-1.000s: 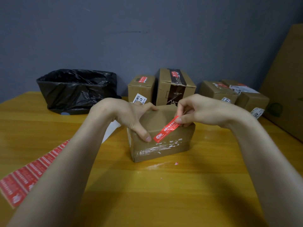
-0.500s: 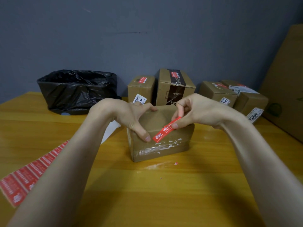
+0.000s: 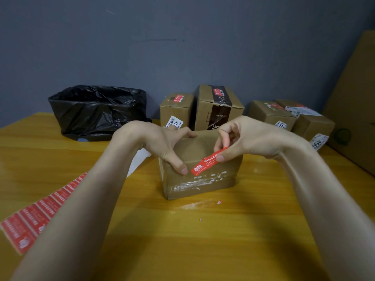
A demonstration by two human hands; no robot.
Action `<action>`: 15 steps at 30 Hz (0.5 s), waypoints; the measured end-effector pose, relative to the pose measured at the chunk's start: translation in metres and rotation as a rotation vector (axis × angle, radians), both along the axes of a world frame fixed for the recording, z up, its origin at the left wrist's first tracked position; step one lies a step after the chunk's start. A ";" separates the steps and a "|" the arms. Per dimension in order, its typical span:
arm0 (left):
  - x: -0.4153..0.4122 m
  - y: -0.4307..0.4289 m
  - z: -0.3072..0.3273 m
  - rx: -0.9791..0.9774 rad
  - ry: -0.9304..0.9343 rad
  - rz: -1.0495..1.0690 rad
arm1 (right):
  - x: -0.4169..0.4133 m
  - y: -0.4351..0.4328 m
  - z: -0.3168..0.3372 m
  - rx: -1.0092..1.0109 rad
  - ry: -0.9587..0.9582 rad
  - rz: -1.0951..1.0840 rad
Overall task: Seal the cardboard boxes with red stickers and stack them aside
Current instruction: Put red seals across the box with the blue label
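Right hand [image 3: 245, 138], pinching red sticker [image 3: 207, 161], is pressing it lower onto cardboard box [image 3: 199, 179] than before; left hand [image 3: 164, 142] still gripping box.

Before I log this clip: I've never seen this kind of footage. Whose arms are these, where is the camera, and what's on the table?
There is no machine here. One wide-angle camera on a person's head looks down at their bare hands. The left hand steadies a taped cardboard box on the wooden table. The right hand pinches a red sticker with its fingers, pressing it across the box's front top edge. A strip of red stickers lies at the left. Behind stand a bin lined with a black bag and four stickered boxes.
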State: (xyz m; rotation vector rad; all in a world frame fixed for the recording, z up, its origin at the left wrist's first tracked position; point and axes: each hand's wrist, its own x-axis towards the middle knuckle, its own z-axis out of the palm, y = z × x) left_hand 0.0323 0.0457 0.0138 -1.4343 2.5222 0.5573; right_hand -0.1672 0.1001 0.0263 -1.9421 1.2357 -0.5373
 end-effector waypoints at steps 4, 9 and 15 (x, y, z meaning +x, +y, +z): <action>0.001 0.000 -0.001 -0.012 0.002 0.005 | 0.002 0.000 0.001 -0.005 0.027 0.033; 0.001 0.000 -0.001 -0.003 0.009 0.001 | 0.005 0.003 0.005 -0.002 0.112 0.083; 0.002 0.000 -0.001 0.001 0.009 0.002 | 0.005 0.005 0.007 -0.010 0.145 0.118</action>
